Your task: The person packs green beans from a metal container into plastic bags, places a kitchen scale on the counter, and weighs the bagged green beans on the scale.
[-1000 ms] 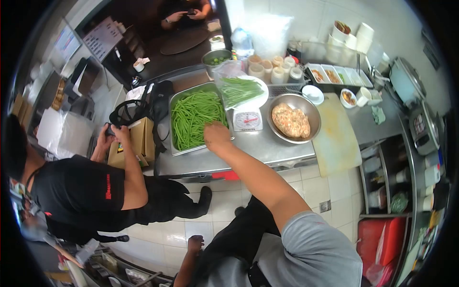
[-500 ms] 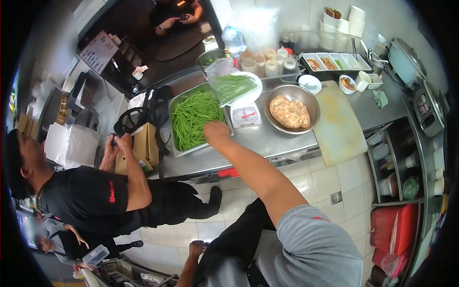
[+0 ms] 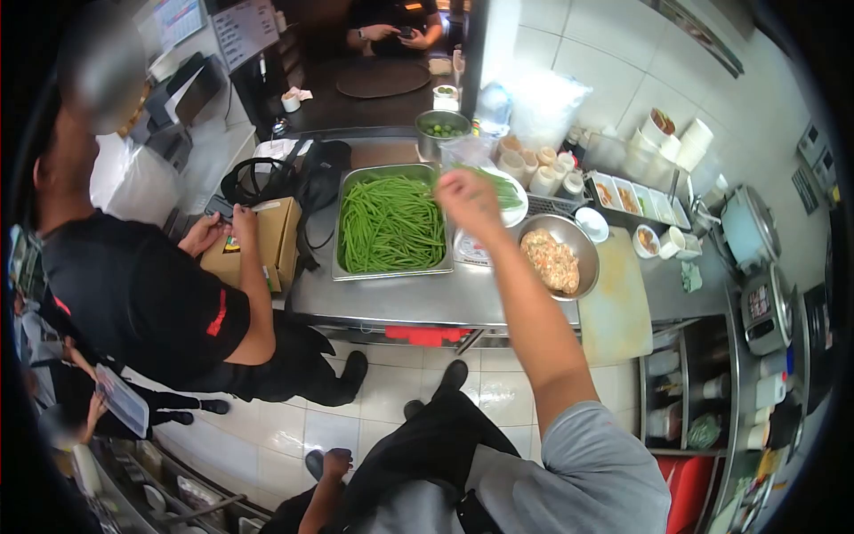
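My right hand is raised over the right rim of a steel tray full of green beans. Its fingers are curled together; whether anything is in them is hidden. Behind the hand is a white plate with a clear plastic bag of green beans, standing on a kitchen scale that my hand and forearm partly cover. My left hand hangs low by my leg, away from the counter, with curled fingers; I cannot make out anything in it.
A steel bowl of raw chopped meat mixture and a cutting board lie to the right. Squeeze bottles line the back. At left, a co-worker holds a phone beside a cardboard box. Another person stands beyond the pass.
My right hand has lifted from the beans at the tray's right side toward the plate and bag. The camera view has shifted. My left hand stays low.
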{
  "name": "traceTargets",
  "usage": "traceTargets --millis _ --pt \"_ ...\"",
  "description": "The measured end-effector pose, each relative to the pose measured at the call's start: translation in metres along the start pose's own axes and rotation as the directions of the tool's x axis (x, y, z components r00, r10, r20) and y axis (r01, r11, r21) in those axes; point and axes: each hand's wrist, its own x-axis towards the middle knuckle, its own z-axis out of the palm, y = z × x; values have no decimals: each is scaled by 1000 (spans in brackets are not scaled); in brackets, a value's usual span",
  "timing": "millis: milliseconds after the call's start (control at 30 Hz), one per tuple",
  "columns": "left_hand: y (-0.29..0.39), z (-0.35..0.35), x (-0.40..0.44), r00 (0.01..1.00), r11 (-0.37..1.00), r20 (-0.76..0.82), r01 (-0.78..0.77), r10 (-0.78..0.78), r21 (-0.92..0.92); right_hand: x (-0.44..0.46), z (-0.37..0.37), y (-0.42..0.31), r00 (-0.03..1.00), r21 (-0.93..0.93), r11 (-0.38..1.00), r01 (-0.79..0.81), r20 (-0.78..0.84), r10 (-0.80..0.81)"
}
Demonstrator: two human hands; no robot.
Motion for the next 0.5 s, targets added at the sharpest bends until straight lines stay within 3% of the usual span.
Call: traceTargets --millis 100,233,300,333,400,500 --pt "-11 9 -3 998 999 -58 26 -28 -23 38 -38 18 983 73 991 -114 -138 123" --pt "-12 11 -6 986 987 36 162 -161 -1 60 -57 47 985 91 985 -144 -78 151" --pt "-16 13 -4 956 948 5 290 -292 -134 57 -61 55 990 -75 989 -129 -58 125" --pt "0 13 -3 856 805 -29 473 -516 -358 55 -65 58 990 -76 988 -134 -55 130" --pt "5 10 5 858 796 -9 472 -513 -379 50 -75 59 972 -179 955 -237 -33 234" --pt "-6 11 16 902 856 9 413 -433 -312 50 -92 68 969 -160 960 -228 58 240"
